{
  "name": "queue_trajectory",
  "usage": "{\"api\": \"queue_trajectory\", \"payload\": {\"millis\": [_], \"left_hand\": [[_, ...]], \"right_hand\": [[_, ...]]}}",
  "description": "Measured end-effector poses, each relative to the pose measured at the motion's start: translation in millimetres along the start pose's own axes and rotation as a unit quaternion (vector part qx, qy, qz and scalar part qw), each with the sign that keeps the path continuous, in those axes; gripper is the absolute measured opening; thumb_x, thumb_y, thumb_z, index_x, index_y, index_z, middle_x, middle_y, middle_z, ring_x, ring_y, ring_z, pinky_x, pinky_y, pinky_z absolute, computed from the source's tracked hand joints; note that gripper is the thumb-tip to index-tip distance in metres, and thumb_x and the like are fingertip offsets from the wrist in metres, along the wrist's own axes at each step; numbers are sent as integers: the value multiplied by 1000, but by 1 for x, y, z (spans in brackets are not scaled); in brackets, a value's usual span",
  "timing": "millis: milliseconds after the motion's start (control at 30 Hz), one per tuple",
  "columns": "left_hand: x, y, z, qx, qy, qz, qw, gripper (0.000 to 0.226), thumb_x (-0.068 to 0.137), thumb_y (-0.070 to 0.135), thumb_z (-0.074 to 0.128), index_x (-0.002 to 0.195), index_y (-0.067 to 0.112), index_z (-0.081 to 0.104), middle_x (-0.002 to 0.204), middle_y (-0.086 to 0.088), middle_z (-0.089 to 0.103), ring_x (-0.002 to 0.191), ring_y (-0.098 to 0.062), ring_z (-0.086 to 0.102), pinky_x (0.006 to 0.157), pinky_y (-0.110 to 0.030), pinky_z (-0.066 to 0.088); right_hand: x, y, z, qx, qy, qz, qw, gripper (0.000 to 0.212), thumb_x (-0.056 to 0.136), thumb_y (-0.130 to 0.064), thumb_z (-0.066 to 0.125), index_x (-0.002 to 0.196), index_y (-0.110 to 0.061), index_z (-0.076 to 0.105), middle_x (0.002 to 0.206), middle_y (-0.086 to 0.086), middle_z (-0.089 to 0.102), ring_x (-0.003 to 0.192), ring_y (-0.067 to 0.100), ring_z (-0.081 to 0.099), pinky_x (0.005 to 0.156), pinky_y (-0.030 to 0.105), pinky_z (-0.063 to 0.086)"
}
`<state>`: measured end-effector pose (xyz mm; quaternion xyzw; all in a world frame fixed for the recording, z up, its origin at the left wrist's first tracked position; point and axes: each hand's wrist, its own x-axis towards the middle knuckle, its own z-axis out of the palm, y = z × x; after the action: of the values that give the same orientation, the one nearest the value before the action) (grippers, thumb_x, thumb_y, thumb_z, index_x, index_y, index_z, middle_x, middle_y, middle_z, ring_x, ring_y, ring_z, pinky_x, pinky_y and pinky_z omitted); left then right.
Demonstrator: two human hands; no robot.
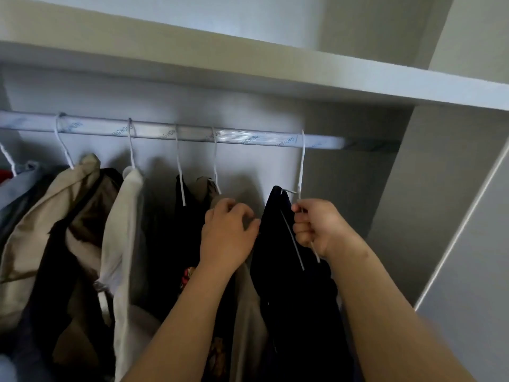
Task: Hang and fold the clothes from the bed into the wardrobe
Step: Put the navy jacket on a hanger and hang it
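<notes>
The dark garment (278,244) hung on a white wire hanger (302,161) whose hook sat over the rail (165,132), near the rail's right end and apart from the other clothes. The right hand (316,224) was clenched round the hanger's wire just below the hook's neck, with a length of wire sticking out beneath the fist. The left hand (228,235) was at the garment's left edge, its thumb touching the dark cloth and its fingers curled; whether they pinched any cloth could not be told.

Right behind the left hand hung a tan garment (202,186), and beside that a black one (190,216), each on its own white hanger. Further left came a cream garment (124,230), then a beige jacket (49,216) with dark brown parts, and a grey piece (16,186) at the frame's edge. Their hooks were spaced along the rail, which carried a clear printed wrap.

A white shelf (275,75) ran across above the rail. The wardrobe's side panel (399,216) stood to the right of the dark garment, and a pale door (468,271) stood open past it.
</notes>
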<state>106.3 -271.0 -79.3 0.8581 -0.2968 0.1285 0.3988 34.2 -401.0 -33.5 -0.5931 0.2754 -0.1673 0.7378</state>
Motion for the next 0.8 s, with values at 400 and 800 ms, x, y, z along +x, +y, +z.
{"api": "queue_trajectory", "payload": {"millis": [400, 800], "left_hand": [[16, -22, 17, 50, 25, -64, 996, 34, 84, 7, 50, 114, 20, 59, 140, -3, 39, 122, -30, 39, 100, -34, 35], [19, -26, 23, -29, -9, 16, 999, 28, 77, -10, 47, 91, 8, 63, 119, -5, 49, 103, -27, 52, 86, -43, 46]], "right_hand": [[93, -32, 36, -21, -74, 23, 997, 35, 98, -12, 25, 64, -15, 36, 29, -8, 21, 22, 5, 14, 29, 7, 9], [116, 1, 32, 34, -40, 12, 999, 31, 97, -9, 31, 67, -10, 42, 30, -7, 25, 22, 4, 16, 28, 9, 12]]}}
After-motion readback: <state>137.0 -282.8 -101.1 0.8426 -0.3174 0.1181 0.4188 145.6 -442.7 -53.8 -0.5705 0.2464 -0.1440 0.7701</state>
